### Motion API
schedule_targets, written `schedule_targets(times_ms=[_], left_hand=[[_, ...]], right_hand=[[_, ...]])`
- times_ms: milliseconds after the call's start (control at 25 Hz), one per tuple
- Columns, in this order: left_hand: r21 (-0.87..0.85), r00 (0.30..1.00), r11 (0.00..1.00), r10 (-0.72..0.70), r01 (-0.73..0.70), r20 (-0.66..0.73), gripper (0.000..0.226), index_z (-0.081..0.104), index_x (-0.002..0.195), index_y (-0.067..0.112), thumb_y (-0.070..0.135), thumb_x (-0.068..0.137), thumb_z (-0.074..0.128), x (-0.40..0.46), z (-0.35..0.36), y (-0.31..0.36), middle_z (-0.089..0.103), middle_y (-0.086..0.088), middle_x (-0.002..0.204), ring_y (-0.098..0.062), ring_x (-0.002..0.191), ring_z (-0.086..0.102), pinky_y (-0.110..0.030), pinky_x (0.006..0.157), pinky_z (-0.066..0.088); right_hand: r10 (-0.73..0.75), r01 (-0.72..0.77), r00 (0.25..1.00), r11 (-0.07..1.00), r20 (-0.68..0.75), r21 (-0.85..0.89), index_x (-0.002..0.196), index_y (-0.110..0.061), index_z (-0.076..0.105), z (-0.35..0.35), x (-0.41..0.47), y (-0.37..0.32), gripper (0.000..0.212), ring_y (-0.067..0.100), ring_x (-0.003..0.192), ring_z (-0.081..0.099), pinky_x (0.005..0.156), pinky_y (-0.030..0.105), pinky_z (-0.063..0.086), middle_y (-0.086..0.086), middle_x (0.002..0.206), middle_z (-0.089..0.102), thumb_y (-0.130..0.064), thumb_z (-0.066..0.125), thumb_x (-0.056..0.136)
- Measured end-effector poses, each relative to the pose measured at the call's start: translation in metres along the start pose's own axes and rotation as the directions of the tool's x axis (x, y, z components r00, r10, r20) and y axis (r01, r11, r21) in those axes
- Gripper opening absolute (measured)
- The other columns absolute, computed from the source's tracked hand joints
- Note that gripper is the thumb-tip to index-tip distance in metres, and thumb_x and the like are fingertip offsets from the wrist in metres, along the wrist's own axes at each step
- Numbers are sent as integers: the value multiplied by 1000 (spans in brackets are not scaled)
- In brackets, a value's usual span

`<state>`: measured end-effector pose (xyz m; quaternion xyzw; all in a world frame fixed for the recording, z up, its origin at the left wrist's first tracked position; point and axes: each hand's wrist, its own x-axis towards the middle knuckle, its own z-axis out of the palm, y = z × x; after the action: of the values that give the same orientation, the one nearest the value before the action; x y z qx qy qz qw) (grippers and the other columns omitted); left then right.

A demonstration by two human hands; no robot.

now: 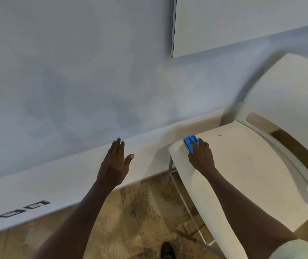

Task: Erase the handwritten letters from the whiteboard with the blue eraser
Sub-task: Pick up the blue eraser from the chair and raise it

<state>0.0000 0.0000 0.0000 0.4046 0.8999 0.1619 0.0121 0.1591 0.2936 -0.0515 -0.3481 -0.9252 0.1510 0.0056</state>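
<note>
Head view: right hand (201,157) grips blue eraser (190,142) on chair seat (242,174), long axis pointing toward wall.

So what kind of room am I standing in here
Probably an office or meeting room: a wall-mounted whiteboard, a white stacking-style chair with a blue eraser on its seat, and sockets set into the skirting above carpet.

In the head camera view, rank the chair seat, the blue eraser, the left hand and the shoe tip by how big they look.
1. Chair seat.
2. Left hand.
3. Shoe tip and eraser: each only partly shows, too close to rank.
</note>
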Motion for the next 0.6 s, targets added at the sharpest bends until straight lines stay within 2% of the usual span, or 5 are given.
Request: schedule_targets(times_ms=[40, 160, 320, 440, 600], left_hand=[[6, 1000, 1000, -6, 6, -31, 74, 50, 141, -15, 49, 107, 34, 1, 9, -1, 48, -33, 150, -45, 140, 49, -48, 112, 42], [-37, 993, 992, -121, 121, 12, 74, 33, 155, -7, 48, 106, 39, 2, 9, 10, 27, -25, 166, -36, 155, 28, -41, 120, 28], [-63, 992, 990, -129, 129, 0, 76, 23, 159, -2, 45, 103, 42, 5, 12, 10, 16, -19, 170, -30, 159, 16, -33, 122, 17], [-76, 990, 989, -133, 130, -37, 78, 22, 160, -3, 47, 102, 38, 8, 7, 10, 17, -19, 170, -30, 159, 15, -37, 124, 18], [-64, 986, 997, -58, 49, -155, 74, 28, 156, -8, 45, 107, 39, 10, -7, 10, 23, -24, 167, -37, 156, 21, -43, 123, 27]], right_hand=[[49, -49, 999, 999, 17, -10, 136, -6, 43, 2, 1, 4, 51, 38, 119, 46, 93, 45, 46, 21, 143, 40, -15, 56, 88], [111, -112, 993, 993, 29, 44, 136, -8, 37, 15, 2, 17, 52, 37, 109, 50, 88, 46, 49, 21, 129, 47, -18, 57, 89], [149, -155, 988, 960, 45, 233, 133, -8, 35, 22, 10, 21, 50, 35, 104, 54, 84, 46, 51, 20, 118, 53, -15, 59, 90], [133, -139, 990, 947, 41, 289, 137, -13, 30, 20, 10, 18, 56, 32, 107, 53, 87, 46, 52, 18, 122, 51, -15, 60, 89], [58, -10, 990, 937, -127, 350, 139, -12, 31, 4, 1, -4, 59, 30, 110, 51, 84, 43, 53, 16, 126, 50, -13, 62, 89]])
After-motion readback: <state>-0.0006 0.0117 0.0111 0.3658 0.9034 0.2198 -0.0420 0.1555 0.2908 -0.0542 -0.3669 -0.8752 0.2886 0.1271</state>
